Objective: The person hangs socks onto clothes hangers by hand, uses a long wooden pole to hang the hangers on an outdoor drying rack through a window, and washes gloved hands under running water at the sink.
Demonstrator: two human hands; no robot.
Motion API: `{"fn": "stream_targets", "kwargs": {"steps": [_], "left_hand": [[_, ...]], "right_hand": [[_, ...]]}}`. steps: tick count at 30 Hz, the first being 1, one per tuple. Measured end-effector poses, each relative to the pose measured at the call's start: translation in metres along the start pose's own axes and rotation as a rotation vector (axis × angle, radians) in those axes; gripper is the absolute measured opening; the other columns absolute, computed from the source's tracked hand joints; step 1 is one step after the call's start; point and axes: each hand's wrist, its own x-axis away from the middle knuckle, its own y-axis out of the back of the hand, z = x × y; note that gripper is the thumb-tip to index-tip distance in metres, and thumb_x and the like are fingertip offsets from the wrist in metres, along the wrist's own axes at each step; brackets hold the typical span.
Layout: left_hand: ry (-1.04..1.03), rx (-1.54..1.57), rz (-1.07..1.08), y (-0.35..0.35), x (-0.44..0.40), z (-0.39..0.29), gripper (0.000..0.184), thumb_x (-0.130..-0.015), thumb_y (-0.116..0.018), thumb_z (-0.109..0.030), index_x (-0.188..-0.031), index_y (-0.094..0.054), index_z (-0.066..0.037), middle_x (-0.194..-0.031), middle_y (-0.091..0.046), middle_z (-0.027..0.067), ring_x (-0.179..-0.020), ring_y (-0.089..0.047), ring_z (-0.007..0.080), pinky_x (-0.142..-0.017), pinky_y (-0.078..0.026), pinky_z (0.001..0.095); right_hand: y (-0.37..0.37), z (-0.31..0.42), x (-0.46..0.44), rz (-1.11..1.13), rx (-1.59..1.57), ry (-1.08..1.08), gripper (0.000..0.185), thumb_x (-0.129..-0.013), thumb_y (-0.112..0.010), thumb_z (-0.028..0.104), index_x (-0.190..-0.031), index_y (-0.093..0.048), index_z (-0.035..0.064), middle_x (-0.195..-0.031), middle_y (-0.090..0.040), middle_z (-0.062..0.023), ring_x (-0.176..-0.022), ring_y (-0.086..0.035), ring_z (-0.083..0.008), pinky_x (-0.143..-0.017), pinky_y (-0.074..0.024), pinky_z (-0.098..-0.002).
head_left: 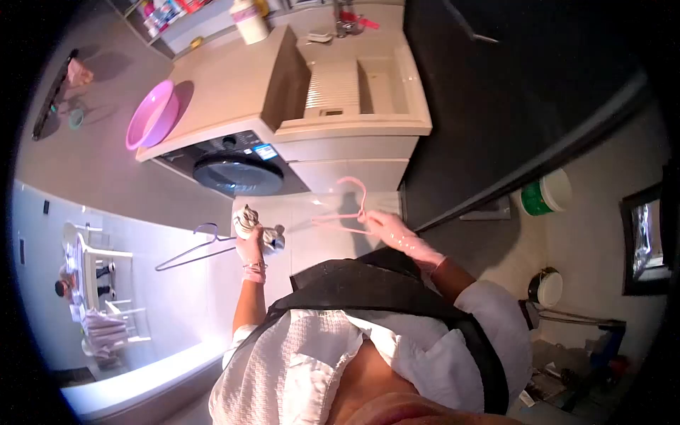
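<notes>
Both of my hands wear thin pink gloves. My left hand (251, 248) is closed around a bunched white-and-dark piece of cloth (246, 223); its kind cannot be made out. A purple clothes hanger (195, 255) sticks out to the left from beside this hand, and its near end is hidden by the hand. My right hand (391, 232) grips a pink clothes hanger (352, 186) near the base of its hook, with the hook pointing up and away from me. Both hands are above the pale tiled floor, in front of the cabinet.
Ahead stands a front-loading washing machine (237, 173) under a counter (212, 81) with a pink basin (153, 115) at its edge. Beside it is a washboard sink (382, 85). Buckets (547, 193) stand on the right. At far left, a person sits by a white table.
</notes>
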Motion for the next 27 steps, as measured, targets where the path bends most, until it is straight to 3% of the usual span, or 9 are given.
{"fn": "stream_targets", "kwargs": {"steps": [2, 5, 10, 13, 15, 18, 23, 25, 27], "left_hand": [[0.055, 0.392, -0.009, 0.006, -0.008, 0.004, 0.027, -0.071, -0.068, -0.006, -0.095, -0.060, 0.003, -0.085, -0.063, 0.0057, -0.070, -0.058, 0.0132, -0.066, -0.047, 0.0242], [0.040, 0.460, -0.013, 0.017, -0.007, -0.005, 0.024, -0.072, -0.067, -0.004, -0.093, -0.060, 0.004, -0.083, -0.062, 0.0051, -0.070, -0.058, 0.0124, -0.064, -0.047, 0.0228], [-0.009, 0.423, 0.012, 0.045, 0.012, -0.071, 0.026, -0.071, -0.068, -0.005, -0.095, -0.061, 0.003, -0.084, -0.062, 0.0045, -0.074, -0.058, 0.0116, -0.067, -0.046, 0.0227], [-0.036, 0.352, 0.166, 0.063, 0.020, -0.101, 0.027, -0.070, -0.068, -0.005, -0.095, -0.061, 0.002, -0.086, -0.062, 0.0036, -0.076, -0.058, 0.0117, -0.070, -0.046, 0.0239], [-0.042, 0.291, 0.376, 0.061, 0.028, -0.126, 0.029, -0.069, -0.069, -0.006, -0.095, -0.062, 0.002, -0.086, -0.063, 0.0032, -0.076, -0.058, 0.0117, -0.070, -0.046, 0.0253], [-0.106, 0.142, 0.613, 0.042, 0.030, -0.174, 0.031, -0.068, -0.071, -0.008, -0.096, -0.061, 0.001, -0.086, -0.063, 0.0030, -0.076, -0.058, 0.0104, -0.072, -0.047, 0.0253], [-0.369, 0.056, 0.960, 0.001, 0.012, -0.214, 0.042, -0.067, -0.073, -0.008, -0.105, -0.058, 0.000, -0.090, -0.062, 0.0021, -0.081, -0.055, 0.0084, -0.075, -0.046, 0.0250], [-0.246, 0.004, 1.086, -0.015, -0.008, -0.230, 0.040, -0.068, -0.072, -0.009, -0.104, -0.057, 0.001, -0.093, -0.060, 0.0016, -0.085, -0.054, 0.0083, -0.079, -0.044, 0.0257], [-0.326, -0.027, 1.107, -0.029, -0.015, -0.244, 0.039, -0.069, -0.072, -0.009, -0.104, -0.058, 0.001, -0.092, -0.061, 0.0016, -0.085, -0.055, 0.0083, -0.079, -0.045, 0.0260]], "right_hand": [[0.006, 0.006, -0.019, 0.014, -0.039, -0.004, 0.022, -0.090, -0.045, 0.016, -0.107, -0.058, 0.0088, -0.074, -0.058, -0.0014, -0.061, -0.050, -0.0112, -0.055, -0.0421, -0.0261], [0.023, 0.030, -0.047, 0.054, -0.185, -0.086, 0.023, -0.090, -0.045, 0.014, -0.107, -0.059, 0.0077, -0.070, -0.055, 0.0005, -0.058, -0.047, -0.0078, -0.052, -0.0384, -0.0221], [0.043, 0.057, -0.093, -0.123, -0.325, 0.187, 0.021, -0.090, -0.046, 0.013, -0.106, -0.059, 0.0091, -0.063, -0.047, 0.0038, -0.055, -0.041, -0.0054, -0.051, -0.0363, -0.0205], [0.038, 0.088, -0.108, -0.303, -0.194, 0.288, 0.021, -0.090, -0.047, 0.014, -0.107, -0.059, 0.0093, -0.062, -0.047, 0.0044, -0.054, -0.040, -0.0043, -0.050, -0.0354, -0.0203], [0.036, 0.087, -0.115, -0.320, -0.203, 0.343, 0.022, -0.089, -0.047, 0.012, -0.108, -0.058, 0.0083, -0.067, -0.051, -0.0001, -0.058, -0.046, -0.0086, -0.054, -0.0393, -0.0231], [0.038, 0.101, -0.140, -0.487, 0.120, 0.507, 0.025, -0.085, -0.048, 0.008, -0.109, -0.057, 0.0067, -0.086, -0.057, -0.0121, -0.081, -0.056, -0.0251, -0.072, -0.0440, -0.0319], [0.043, 0.132, -0.200, -0.503, 0.239, 0.411, 0.030, -0.083, -0.049, 0.010, -0.112, -0.056, 0.0084, -0.097, -0.059, -0.0117, -0.091, -0.056, -0.0291, -0.078, -0.0433, -0.0357], [0.044, 0.143, -0.231, -0.461, 0.230, 0.342, 0.030, -0.083, -0.049, 0.010, -0.113, -0.055, 0.0081, -0.098, -0.059, -0.0113, -0.092, -0.055, -0.0306, -0.079, -0.0430, -0.0362], [0.042, 0.136, -0.259, -0.471, 0.913, 0.513, 0.035, -0.083, -0.050, 0.012, -0.118, -0.050, 0.0063, -0.106, -0.056, -0.0142, -0.096, -0.053, -0.0335, -0.083, -0.0418, -0.0371]]}}
